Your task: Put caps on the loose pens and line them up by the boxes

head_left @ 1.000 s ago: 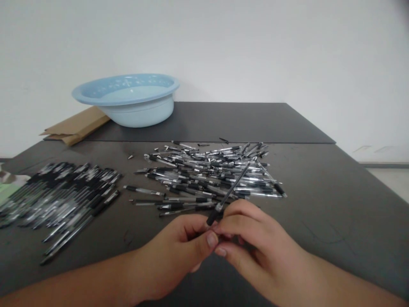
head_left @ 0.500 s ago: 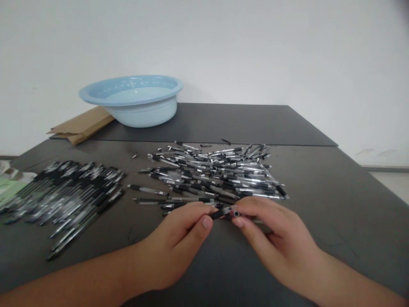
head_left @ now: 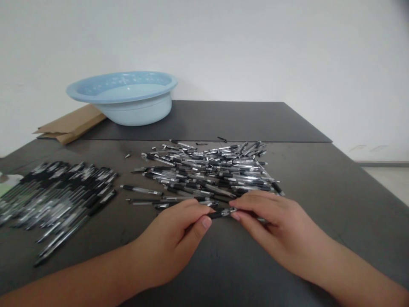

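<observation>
My left hand (head_left: pixel 182 245) is closed around a pen (head_left: pixel 219 213), its black grip sticking out between thumb and forefinger to the right. Thumb and fingertips of my right hand (head_left: pixel 277 230) pinch a small silvery pen tip (head_left: pixel 234 209) at the clear end of that pen. The tip is mostly covered by the fingers, so I cannot tell whether it is seated. Just beyond both hands lies a loose pile of clear and black pens (head_left: pixel 204 170).
On the left, more pens (head_left: pixel 70 192) lie side by side in a slanted row. A light blue basin (head_left: pixel 128 108) stands at the back left, beside folded brown cardboard (head_left: pixel 68 123). One small loose part (head_left: pixel 128 155) sits between the pens and the cardboard. The dark table (head_left: pixel 319 192) meets a white wall.
My right hand has turned the small piece, whose round opening faced me before, and brought it in line with the pen's end. The view has shifted slightly right.
</observation>
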{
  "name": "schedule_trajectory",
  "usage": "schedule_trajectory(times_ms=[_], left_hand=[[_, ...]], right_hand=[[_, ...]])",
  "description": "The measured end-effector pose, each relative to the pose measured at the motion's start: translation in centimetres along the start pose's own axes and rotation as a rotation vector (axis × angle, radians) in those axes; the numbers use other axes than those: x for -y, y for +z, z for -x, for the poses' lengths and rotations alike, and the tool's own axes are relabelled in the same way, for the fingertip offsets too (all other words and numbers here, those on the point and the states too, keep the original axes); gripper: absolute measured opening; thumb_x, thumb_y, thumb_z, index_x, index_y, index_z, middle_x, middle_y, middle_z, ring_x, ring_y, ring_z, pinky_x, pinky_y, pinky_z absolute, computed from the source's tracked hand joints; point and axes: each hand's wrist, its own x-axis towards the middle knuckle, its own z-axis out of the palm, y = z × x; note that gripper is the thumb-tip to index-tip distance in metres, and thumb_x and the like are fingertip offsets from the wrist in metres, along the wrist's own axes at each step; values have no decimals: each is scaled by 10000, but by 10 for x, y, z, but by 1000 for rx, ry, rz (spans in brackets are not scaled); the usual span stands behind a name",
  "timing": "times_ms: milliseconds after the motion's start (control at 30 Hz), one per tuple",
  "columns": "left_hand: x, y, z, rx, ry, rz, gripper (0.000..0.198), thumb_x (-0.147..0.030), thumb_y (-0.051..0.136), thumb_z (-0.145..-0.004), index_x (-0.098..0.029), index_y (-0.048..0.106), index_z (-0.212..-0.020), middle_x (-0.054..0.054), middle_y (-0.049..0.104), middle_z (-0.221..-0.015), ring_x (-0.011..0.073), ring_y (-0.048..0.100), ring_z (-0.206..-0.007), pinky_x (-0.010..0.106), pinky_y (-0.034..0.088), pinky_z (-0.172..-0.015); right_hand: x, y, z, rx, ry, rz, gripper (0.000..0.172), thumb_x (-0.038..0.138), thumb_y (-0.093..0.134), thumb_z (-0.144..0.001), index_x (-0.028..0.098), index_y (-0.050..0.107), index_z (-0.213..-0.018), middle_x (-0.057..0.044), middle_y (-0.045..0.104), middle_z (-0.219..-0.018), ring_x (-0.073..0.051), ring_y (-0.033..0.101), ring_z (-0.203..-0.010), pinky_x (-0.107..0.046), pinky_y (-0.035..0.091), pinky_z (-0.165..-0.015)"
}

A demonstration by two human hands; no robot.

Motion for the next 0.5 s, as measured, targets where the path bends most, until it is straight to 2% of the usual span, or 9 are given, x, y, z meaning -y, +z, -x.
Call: schedule_trajectory(times_ms=[267, 500], left_hand=[[0, 2, 0, 5, -29, -86, 357, -393, 403, -1095, -223, 699, -991, 41, 696, -987, 200, 631, -951, 325, 517, -914], [-3, 2, 0, 37, -28, -171, 318, -366, 417, -1092, -250, 714, -1091, 33, 709, -1020, 199, 643, -955, 325, 510, -870]], right_hand=[[-3, -6, 2, 51, 4, 137, 194, 195, 537, -1080, 275, 688, -1172, -11, 759, -1141, -171, 713, -1029, -306, 554, -902], [-4, -5, 4, 186, 6, 181, 168, 231, 509, -1092, 248, 676, -1095, -32, 742, -1113, -197, 706, -992, -350, 557, -875]])
